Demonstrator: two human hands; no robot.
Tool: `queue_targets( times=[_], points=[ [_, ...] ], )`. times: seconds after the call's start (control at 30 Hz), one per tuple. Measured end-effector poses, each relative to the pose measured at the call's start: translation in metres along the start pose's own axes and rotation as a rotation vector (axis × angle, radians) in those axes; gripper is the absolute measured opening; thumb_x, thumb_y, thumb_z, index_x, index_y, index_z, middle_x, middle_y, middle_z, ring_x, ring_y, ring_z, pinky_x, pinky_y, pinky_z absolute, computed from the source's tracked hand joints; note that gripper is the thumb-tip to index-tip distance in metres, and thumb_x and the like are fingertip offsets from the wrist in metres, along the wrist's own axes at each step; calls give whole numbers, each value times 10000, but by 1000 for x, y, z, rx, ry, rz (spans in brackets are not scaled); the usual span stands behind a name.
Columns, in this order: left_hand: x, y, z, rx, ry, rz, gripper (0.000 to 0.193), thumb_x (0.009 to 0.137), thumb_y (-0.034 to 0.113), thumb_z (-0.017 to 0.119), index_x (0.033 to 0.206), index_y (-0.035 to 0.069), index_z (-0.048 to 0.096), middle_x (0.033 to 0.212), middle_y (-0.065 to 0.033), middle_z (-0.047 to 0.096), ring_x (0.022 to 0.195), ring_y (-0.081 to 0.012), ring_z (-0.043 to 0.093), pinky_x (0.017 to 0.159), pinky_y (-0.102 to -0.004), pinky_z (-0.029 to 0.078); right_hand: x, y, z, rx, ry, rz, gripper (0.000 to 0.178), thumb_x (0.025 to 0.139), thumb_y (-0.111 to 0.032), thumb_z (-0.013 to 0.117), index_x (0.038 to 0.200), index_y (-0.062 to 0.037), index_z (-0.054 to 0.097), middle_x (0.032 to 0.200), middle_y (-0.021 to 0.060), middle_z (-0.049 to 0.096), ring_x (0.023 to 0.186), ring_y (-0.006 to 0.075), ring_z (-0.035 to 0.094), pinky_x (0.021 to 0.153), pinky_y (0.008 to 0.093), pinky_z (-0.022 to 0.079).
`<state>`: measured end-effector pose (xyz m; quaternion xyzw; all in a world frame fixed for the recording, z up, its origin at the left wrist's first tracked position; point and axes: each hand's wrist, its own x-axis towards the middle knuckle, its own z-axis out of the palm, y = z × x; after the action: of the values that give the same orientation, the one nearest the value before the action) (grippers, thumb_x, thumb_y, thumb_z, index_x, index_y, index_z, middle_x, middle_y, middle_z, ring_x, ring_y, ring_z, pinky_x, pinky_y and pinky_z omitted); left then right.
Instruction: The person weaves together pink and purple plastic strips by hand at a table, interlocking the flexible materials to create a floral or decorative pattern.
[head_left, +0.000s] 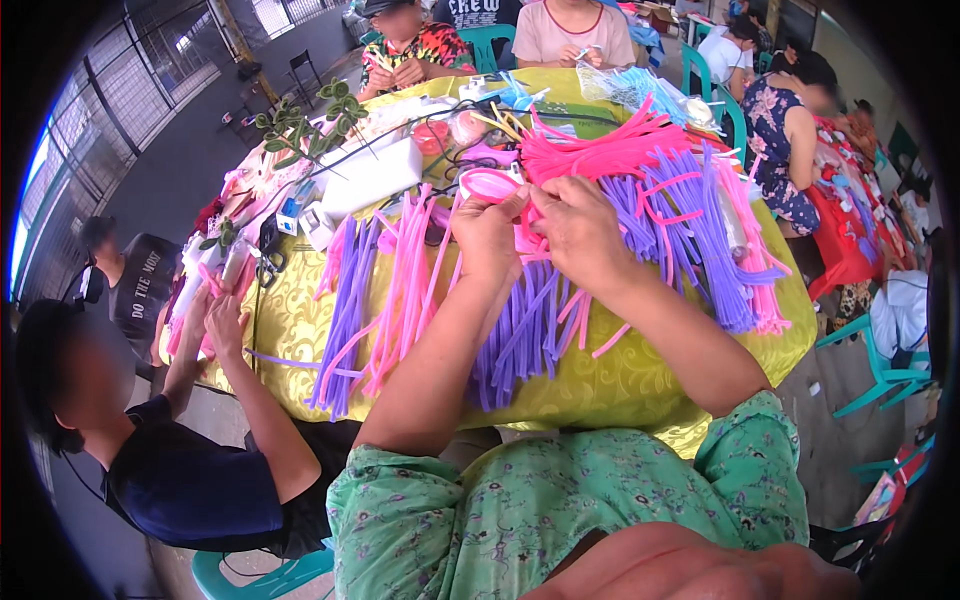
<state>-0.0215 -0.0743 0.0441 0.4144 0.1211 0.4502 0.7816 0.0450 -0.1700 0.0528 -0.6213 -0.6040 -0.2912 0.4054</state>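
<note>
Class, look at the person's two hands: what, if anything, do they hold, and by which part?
Both the left hand and right hand pinch a pink pipe-cleaner loop at its lower right end, where the strand closes.

Single head-worn fisheye view, looking steeply down and forward from above wearer's chest; close over round yellow-clothed table (610, 385); edges bend toward dark rim; seated people ring far side.

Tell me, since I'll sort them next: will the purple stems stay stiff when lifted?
Probably not. The purple stems droop over the table edge, so likely floppy. Thin and fuzzy, they look light and unlikely to slip. A pink one curls between both hands.
</note>
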Motion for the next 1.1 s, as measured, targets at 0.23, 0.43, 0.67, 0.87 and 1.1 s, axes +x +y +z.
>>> queue_targets(
  times=[0.23,0.43,0.67,0.87,1.1],
  points=[
    [5,-6,-5,-191,-59,-164,89,703,-55,610,765,5,588,747,-61,601,626,-139,565,588,-250,446,-5,9,9,-97,39,-88,173,681,-31,531,847,0,568,812,118,547,769,280,527,679,370,425],
    [-3,-1,0,-232,-38,-272,61,745,-7,603,793,21,578,740,-68,594,646,-150,569,590,-264,451,-2,18,8,-156,123,-228,183,607,19,591,788,14,566,757,116,545,672,263,532,590,332,445],
    [-1,-3,-5,-323,-104,-360,45,771,51,606,802,45,574,733,-49,582,658,-145,547,642,-255,442,4,17,5,-150,153,-310,177,595,61,580,764,17,555,726,121,529,651,272,525,569,330,439],
    [-5,-1,1,-333,-76,-318,68,763,36,610,814,39,565,756,-51,581,676,-139,539,639,-239,429,5,6,6,404,108,297,49,703,59,567,741,33,553,666,83,554,580,208,530,538,297,432],
    [2,-11,-4,-219,-219,-240,72,726,-28,617,739,36,587,696,-58,595,621,-146,545,608,-274,446,7,30,-2,1320,-176,966,48,733,26,582,779,22,571,684,67,575,560,134,525,533,258,428]
  ],
)
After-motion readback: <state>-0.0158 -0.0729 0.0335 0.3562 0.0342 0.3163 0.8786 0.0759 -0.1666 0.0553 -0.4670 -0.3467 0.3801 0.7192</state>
